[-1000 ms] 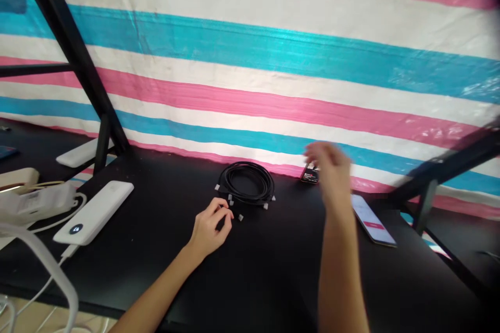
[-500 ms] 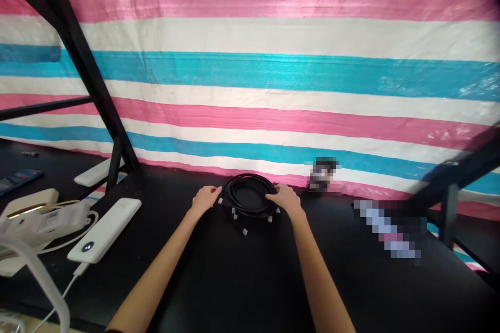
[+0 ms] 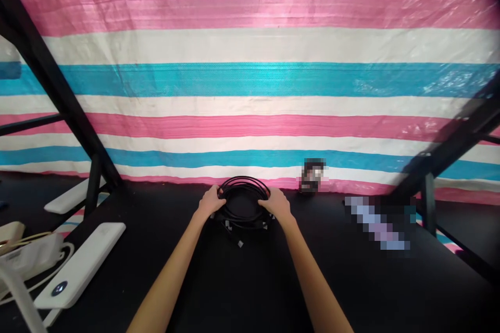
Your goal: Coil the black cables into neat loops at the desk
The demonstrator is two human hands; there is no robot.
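Observation:
A coil of black cables (image 3: 242,197) with small white tags lies on the black table (image 3: 250,281), close to the striped tarp wall. My left hand (image 3: 211,201) grips the coil's left side with fingers curled round the strands. My right hand (image 3: 275,202) grips its right side the same way. The coil looks tilted up a little at the back between both hands. A few tagged cable ends (image 3: 239,242) hang down onto the table in front.
A white power bank (image 3: 80,265) lies at the left, beside a white adapter with cords (image 3: 27,255). Another white bar (image 3: 70,195) sits behind a black frame post (image 3: 94,182). A small blurred object (image 3: 311,177) and a blurred flat device (image 3: 377,223) lie to the right.
My right hand came down from the air onto the coil's right side. My left hand moved from the loose tagged ends to the coil's left side. Both closed on it, and the view shifted.

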